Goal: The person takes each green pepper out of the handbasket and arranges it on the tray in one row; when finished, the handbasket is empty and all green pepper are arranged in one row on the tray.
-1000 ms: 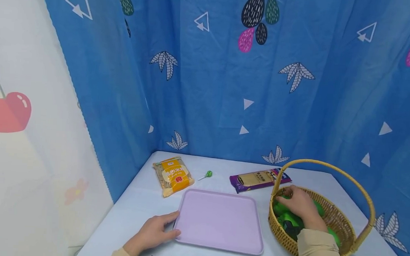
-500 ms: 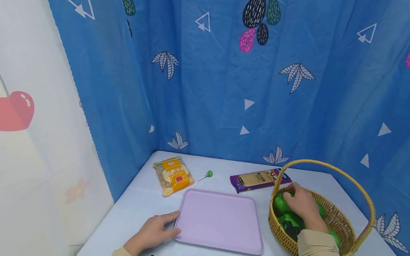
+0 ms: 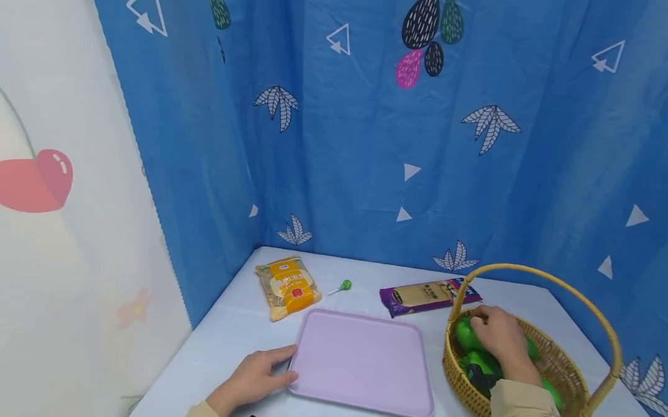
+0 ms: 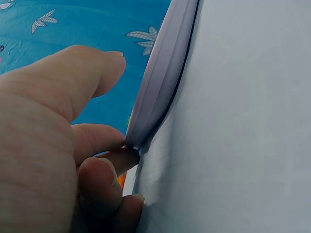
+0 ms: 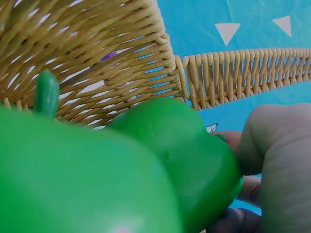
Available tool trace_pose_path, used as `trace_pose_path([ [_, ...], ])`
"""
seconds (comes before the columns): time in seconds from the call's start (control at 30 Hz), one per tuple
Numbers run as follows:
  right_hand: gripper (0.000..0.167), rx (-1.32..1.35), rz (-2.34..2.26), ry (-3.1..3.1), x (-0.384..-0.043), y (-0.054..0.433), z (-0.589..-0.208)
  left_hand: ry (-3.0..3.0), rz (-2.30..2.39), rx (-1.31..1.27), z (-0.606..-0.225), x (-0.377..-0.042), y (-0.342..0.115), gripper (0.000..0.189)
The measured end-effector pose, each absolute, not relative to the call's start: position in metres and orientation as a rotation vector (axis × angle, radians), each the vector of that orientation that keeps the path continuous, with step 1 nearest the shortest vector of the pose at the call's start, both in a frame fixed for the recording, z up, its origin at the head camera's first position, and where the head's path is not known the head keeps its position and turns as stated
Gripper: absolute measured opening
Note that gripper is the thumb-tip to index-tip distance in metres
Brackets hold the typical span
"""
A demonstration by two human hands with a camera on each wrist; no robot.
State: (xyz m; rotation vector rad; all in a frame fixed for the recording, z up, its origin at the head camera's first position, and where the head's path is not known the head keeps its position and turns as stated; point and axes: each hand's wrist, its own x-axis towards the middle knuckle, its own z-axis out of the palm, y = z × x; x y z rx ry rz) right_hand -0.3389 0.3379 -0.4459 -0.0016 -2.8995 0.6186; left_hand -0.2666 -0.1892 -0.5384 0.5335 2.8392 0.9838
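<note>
My right hand point(image 3: 499, 337) reaches into the wicker basket point(image 3: 468, 395) and grips a green bell pepper point(image 5: 187, 160) at its far left side. Thumb and fingers curl round the pepper's stem end in the right wrist view. A second green bell pepper point(image 5: 73, 179), with its stem upward, lies closer to that camera. My left hand point(image 3: 256, 376) rests at the left edge of the lilac tray point(image 3: 363, 362). Its fingers touch the tray's corner in the left wrist view, while the thumb stands apart from the rim.
Behind the tray lie an orange food packet point(image 3: 288, 287), a green lollipop point(image 3: 343, 286) and a purple packet point(image 3: 428, 296). The basket's tall handle point(image 3: 579, 300) arches over the right arm. A blue curtain point(image 3: 359, 141) hangs behind the white table point(image 3: 236, 328).
My right hand's fingers have shifted on the pepper, leaving more of it visible. The left hand keeps its place at the tray. The head view has shifted slightly.
</note>
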Motion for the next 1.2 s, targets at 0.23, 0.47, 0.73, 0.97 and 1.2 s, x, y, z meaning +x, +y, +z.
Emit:
trace_pose_path([
  [0.23,0.056,0.020,0.619,-2.922,-0.337,0.337,-0.450,2.822,1.000,0.523,-0.538,-0.267,-0.189,0.072],
  [0.47,0.088,-0.039,0.584,-2.956,-0.334,0.336,-0.448,2.810,1.005,0.496,-0.538,-0.267,-0.189,0.072],
  [0.73,0.080,-0.051,0.658,-2.905,-0.333,0.337,-0.450,2.823,0.994,0.516,-0.536,-0.268,-0.188,0.070],
  [0.97,0.075,-0.075,0.722,-2.970,-0.334,0.339,-0.447,2.823,0.992,0.535,-0.537,-0.267,-0.189,0.072],
  [1.2,0.071,-0.053,0.735,-3.004,-0.334,0.336,-0.432,2.822,0.994,0.556,-0.537,-0.267,-0.189,0.074],
])
